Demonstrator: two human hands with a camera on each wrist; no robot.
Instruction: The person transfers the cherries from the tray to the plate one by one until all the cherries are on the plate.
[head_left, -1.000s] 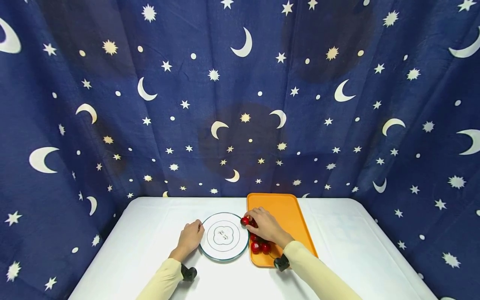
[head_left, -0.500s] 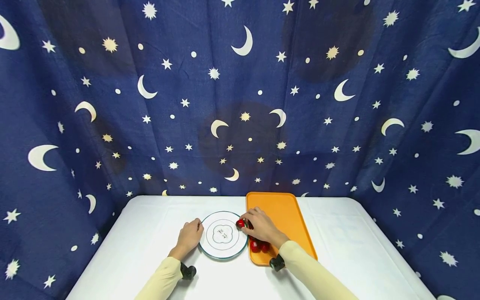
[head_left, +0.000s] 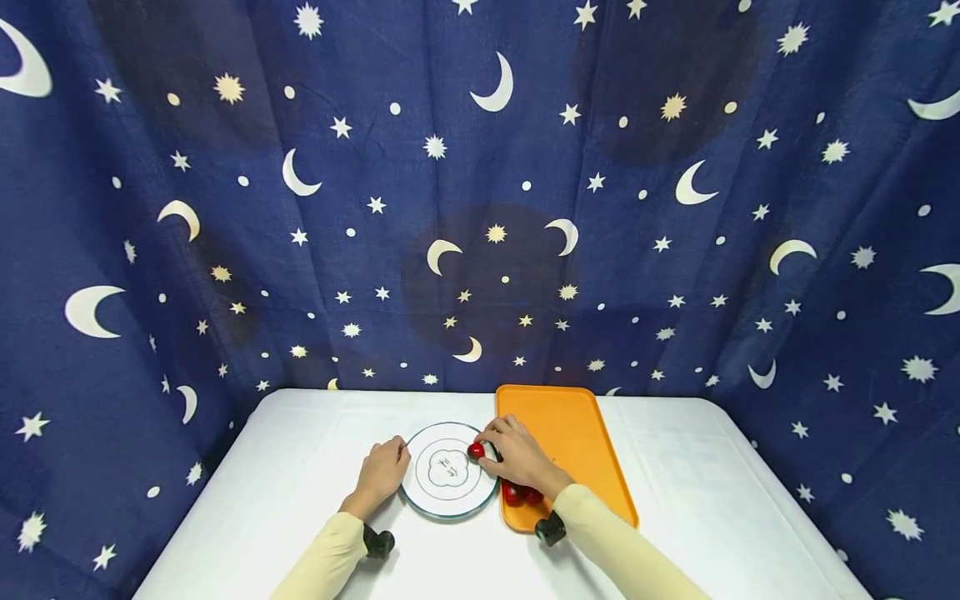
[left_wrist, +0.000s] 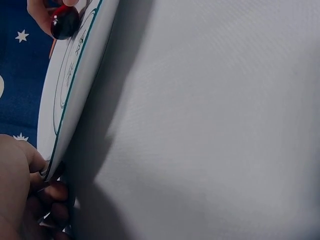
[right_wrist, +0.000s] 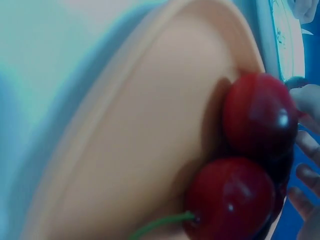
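Observation:
A round white plate (head_left: pixel 423 493) with a dark green rim stands at the middle of the table. My left hand (head_left: pixel 382 470) grips its left edge; in the left wrist view the thumb (left_wrist: pixel 32 157) lies over the rim and curled fingers sit beneath it. Over the plate's right side, my right hand (head_left: pixel 519 456) pinches a dark red cherry (head_left: pixel 476 451) between thumb and fingers. The left wrist view shows that cherry (left_wrist: pixel 65 22) close over the plate's face. Large red cherries (head_left: pixel 515 494) lie on the orange tray (head_left: pixel 555 417) under my right wrist, one with a green stem (right_wrist: pixel 162 223).
The tray stands right beside the plate, its raised lip (right_wrist: pixel 90 105) showing in the right wrist view. A white cloth (head_left: pixel 675 483) covers the table. Behind it hangs a dark blue curtain (head_left: pixel 360 267) with moons and stars.
My right hand has carried the cherry leftward, from the plate's right rim to over its inner face. My left hand stays on the plate's left edge.

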